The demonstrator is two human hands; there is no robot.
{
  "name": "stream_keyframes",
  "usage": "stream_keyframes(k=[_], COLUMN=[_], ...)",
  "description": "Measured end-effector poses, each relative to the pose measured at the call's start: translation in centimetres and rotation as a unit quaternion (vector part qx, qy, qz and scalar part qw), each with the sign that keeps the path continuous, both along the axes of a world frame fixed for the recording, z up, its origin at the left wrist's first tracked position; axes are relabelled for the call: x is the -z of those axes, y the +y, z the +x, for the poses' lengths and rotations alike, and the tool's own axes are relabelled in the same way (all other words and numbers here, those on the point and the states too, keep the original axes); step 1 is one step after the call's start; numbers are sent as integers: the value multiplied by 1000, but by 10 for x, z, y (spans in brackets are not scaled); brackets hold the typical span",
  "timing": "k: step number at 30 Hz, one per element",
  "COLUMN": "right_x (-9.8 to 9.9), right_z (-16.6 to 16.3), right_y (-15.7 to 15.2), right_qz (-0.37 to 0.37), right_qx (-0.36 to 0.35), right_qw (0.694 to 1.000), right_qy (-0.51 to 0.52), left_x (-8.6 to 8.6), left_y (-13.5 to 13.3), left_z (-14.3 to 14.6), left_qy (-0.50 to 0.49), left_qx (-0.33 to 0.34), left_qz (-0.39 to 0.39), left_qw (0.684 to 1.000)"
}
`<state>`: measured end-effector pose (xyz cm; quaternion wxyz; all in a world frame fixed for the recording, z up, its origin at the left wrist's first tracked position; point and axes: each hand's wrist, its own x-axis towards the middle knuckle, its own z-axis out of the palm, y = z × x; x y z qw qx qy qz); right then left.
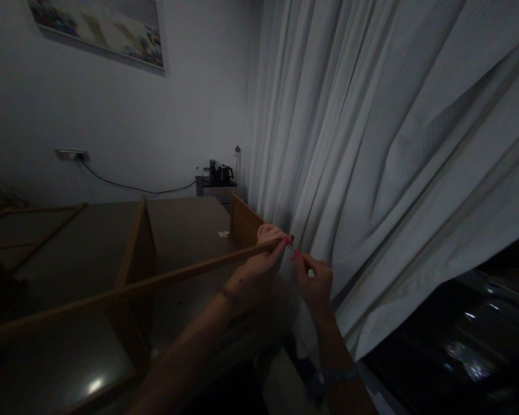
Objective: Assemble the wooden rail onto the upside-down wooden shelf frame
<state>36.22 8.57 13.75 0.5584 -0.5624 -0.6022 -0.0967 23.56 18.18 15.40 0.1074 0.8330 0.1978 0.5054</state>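
A long wooden board [185, 273] runs across the view as part of a wooden shelf frame. My left hand [262, 259] is closed around its right end, with fingers over the far side and the thumb on the near side. Just right of that end, my right hand [315, 280] pinches a thin metal rod [290, 247] between thumb and forefinger. The rod points at the board's end; whether it is a screw or a small tool, I cannot tell. An upright wooden panel [244, 225] stands behind my left hand.
Crosswise shelf boards [134, 248] join the frame at left. Small pale pieces [224, 234] lie on the dark tabletop [190, 216]. A white curtain [328, 144] hangs close on the right. A black kettle [225, 172] stands on a cabinet [216, 190] by the wall.
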Motion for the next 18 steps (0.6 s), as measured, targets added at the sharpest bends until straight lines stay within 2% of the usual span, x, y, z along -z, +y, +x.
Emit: stream_keyframes(k=[2,4,6,12,15,18], right_x=[-4,-8,-9,-5,-3,-2], right_z=[-9,-16,-20,-31,-31,-26], right_y=[-4,-6,-6,-2,-2,-2], right_qz=[-61,-109,-127,-97,-93,-80], right_qx=[-62,-130,-175,-179,-165,-117], right_qw=[989,962,934,889,896,933], right_qy=[118,216,286,410,402,330], left_x=[1,3,3,-1,-3,-3], left_y=[1,2,2,2,0,-1], left_z=[0,-1,-3,-6,-6,-5], left_qy=[-8,-11,-9,21,12,14], left_qx=[5,17,31,46,51,54], left_qz=[-2,-1,3,2,0,-6], left_qw=[1000,1000,999,999,999,998])
